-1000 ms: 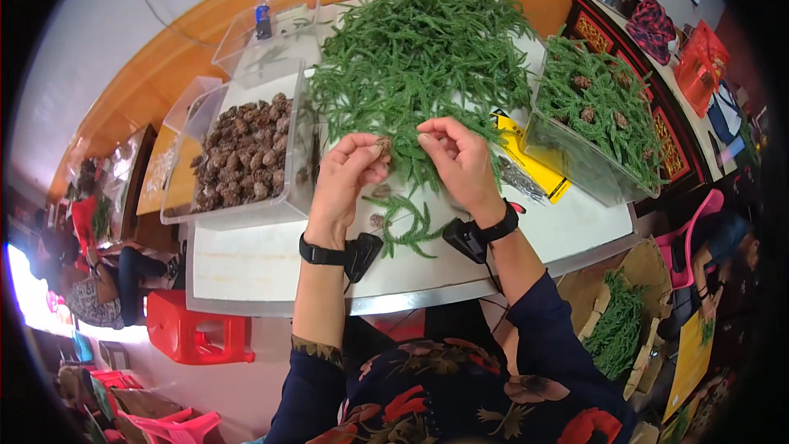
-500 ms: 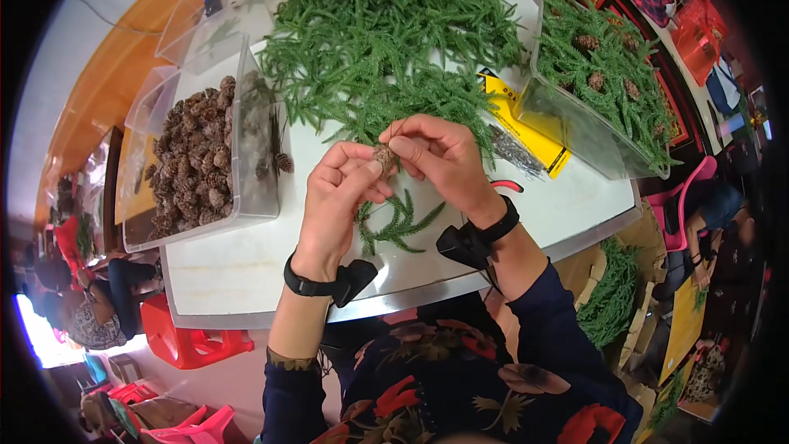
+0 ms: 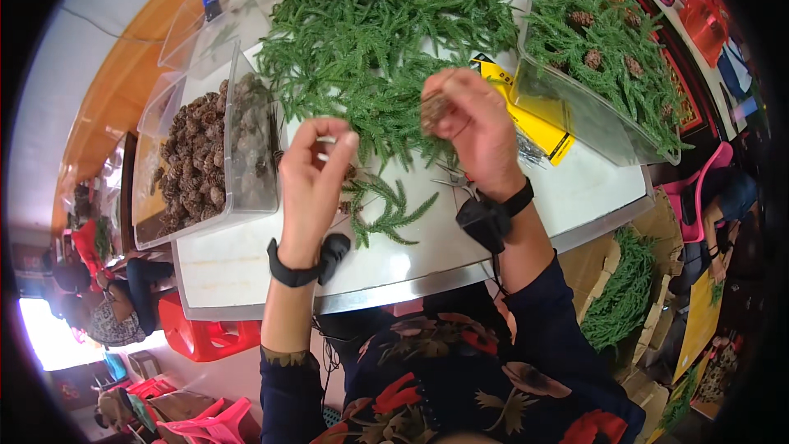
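On the white table (image 3: pixel 226 271) lies a curved green sprig (image 3: pixel 398 219); just past it the left hand (image 3: pixel 314 168) hovers, thumb and fingers spread, and the right hand (image 3: pixel 485 133) pinches a blurred pine cone (image 3: pixel 431 115) in the air; beyond both stretches a heap of green branches (image 3: pixel 382 25)

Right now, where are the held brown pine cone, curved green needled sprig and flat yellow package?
Brown pine cone (image 3: pixel 432 115), head view: its blurred side.
Curved green needled sprig (image 3: pixel 396 219), head view: middle of its lower branch.
Flat yellow package (image 3: pixel 540 133), head view: its yellow face, lower right.
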Motion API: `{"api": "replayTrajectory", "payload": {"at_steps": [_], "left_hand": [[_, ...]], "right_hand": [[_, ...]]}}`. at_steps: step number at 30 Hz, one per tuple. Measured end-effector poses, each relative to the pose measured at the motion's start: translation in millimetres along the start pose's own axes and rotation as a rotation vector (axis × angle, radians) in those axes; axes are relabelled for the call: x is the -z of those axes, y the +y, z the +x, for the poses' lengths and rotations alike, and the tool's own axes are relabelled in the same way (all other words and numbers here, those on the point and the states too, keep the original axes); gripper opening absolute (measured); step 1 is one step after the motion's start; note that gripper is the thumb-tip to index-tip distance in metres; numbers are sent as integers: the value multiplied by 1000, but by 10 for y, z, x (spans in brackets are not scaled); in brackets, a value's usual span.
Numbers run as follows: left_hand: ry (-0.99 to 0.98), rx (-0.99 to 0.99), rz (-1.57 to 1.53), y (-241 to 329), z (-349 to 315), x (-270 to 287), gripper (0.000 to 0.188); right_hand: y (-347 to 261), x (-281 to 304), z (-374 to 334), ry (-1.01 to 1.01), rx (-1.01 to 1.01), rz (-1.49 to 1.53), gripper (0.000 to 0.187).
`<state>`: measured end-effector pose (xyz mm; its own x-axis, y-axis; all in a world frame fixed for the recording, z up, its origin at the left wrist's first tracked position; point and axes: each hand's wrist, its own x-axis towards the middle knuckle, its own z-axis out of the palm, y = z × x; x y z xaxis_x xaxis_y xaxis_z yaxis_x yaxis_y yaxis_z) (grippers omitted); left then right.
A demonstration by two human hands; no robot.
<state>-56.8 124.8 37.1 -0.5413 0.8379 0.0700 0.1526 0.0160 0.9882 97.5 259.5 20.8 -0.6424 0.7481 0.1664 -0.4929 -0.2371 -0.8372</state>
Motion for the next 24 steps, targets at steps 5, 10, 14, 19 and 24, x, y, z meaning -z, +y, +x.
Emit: {"api": "replayTrajectory", "payload": {"at_steps": [5, 10, 14, 19, 24], "left_hand": [[24, -552, 811, 58, 367, -212, 19], [23, -593, 884, 13, 558, -188, 18], [68, -283, 268, 76, 630, 12, 17], [48, -85, -445, 257, 602, 133, 15], [121, -150, -791, 517, 497, 143, 13]], "right_hand": [[-98, 211, 46, 38, 161, 269, 15], [-126, 240, 79, 21, 182, 306, 13], [-206, 230, 126, 35, 219, 324, 14], [-489, -66, 251, 46, 249, 85, 15], [-631, -334, 382, 44, 270, -177, 16]]}}
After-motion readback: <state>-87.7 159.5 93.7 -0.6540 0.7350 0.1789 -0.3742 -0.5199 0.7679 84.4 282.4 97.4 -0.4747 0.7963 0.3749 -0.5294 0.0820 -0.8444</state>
